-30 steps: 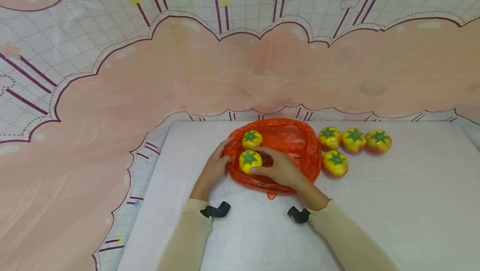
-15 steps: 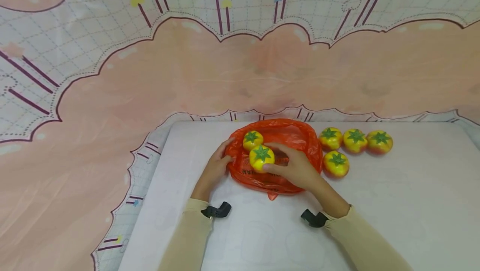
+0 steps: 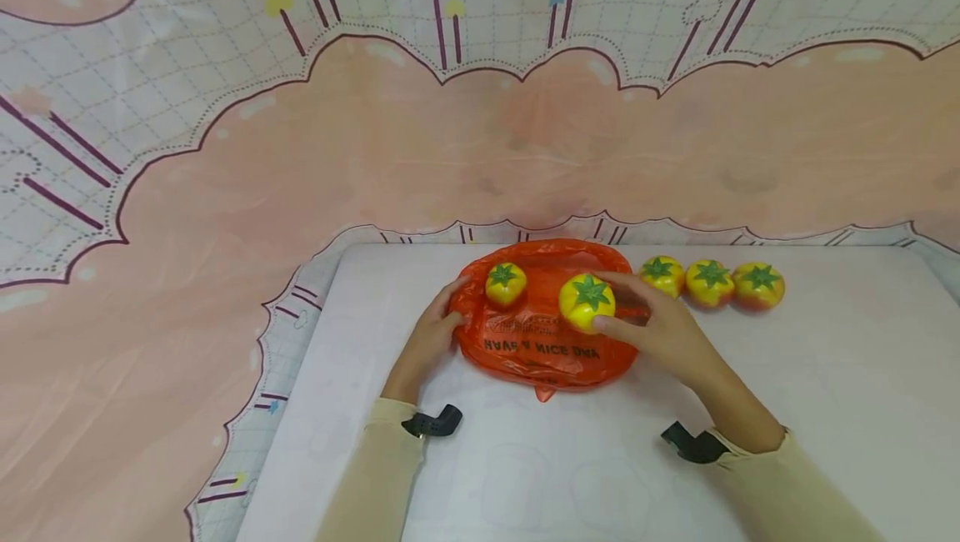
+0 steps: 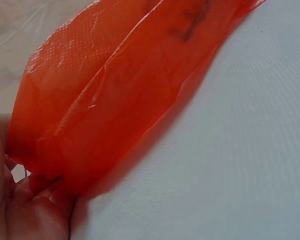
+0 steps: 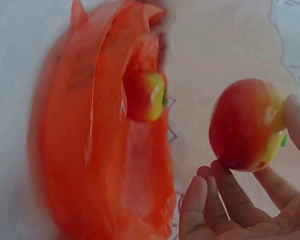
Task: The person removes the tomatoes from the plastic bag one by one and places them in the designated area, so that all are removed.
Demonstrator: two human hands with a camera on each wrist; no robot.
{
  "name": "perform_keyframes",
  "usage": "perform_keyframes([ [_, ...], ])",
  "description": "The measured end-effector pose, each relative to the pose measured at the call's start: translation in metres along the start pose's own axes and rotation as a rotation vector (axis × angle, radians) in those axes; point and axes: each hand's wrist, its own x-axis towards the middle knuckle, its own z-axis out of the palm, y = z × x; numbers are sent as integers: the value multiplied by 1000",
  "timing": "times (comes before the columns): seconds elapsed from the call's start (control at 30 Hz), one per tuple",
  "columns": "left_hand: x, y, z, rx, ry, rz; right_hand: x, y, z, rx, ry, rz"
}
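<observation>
My right hand (image 3: pixel 663 329) pinches a yellow-and-red tomato (image 3: pixel 587 303) with a green star-shaped top, held above the right part of a red plastic bag (image 3: pixel 540 367). In the right wrist view the thumb and fingertips grip this tomato (image 5: pixel 245 125) beside the bag (image 5: pixel 80 150). A second tomato (image 3: pixel 506 283) sits inside the bag at the left. My left hand (image 3: pixel 435 329) holds the bag's left rim. In the left wrist view, some of its fingers (image 4: pixel 37 215) show through the thin red film.
Three more tomatoes (image 3: pixel 708 283) stand in a row on the white table (image 3: pixel 840 392), right of the bag. Black cameras (image 3: pixel 435 421) are strapped at both wrists. A patterned cloth (image 3: pixel 465 150) hangs behind the table.
My right hand has lifted the tomato from the bag's left part and carried it rightward. It now hides the front tomato on the table. My left hand stays on the rim.
</observation>
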Motion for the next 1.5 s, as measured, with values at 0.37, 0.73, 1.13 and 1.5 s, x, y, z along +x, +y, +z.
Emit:
perform_keyframes([
  [0.37,0,-2,-1,-14,-1,2,-11,12,-22,-9,27,75],
  [0.73,-1,-1,0,2,6,4,-18,16,-36,-29,47,101],
  [1.13,-1,1,2,-14,2,-6,-26,29,-57,-87,93,81],
  [1.5,0,-2,2,-14,3,0,-35,46,-76,-137,146,60],
])
